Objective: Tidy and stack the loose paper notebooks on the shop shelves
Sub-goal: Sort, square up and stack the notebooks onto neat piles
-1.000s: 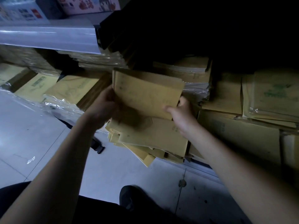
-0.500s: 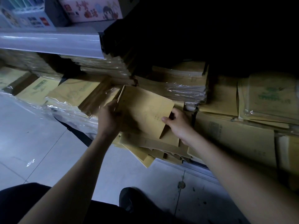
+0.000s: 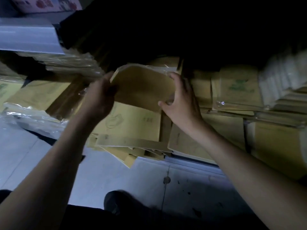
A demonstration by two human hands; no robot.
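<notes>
Head view: the left hand (image 3: 99, 97) grips the left edge of a brown notebook (image 3: 142, 87). The right hand (image 3: 181, 103) clasps its right edge, thumb on the lower corner. The notebook hangs just above the loose pile (image 3: 132, 127) and bows upward between the two hands.

That bow is the first risk. Squeezing harder would probably crease the thin cover.

The loose pile is fanned and skewed, and its lower corners jut past the shelf lip over the floor (image 3: 116, 176). Pressing the notebook down off-centre could likely push the lowest ones off the edge.

Right of the pile, wrapped bundles (image 3: 237, 90) sit close, so the right hand may snag their plastic. The dim light makes it hard to square the edges.
</notes>
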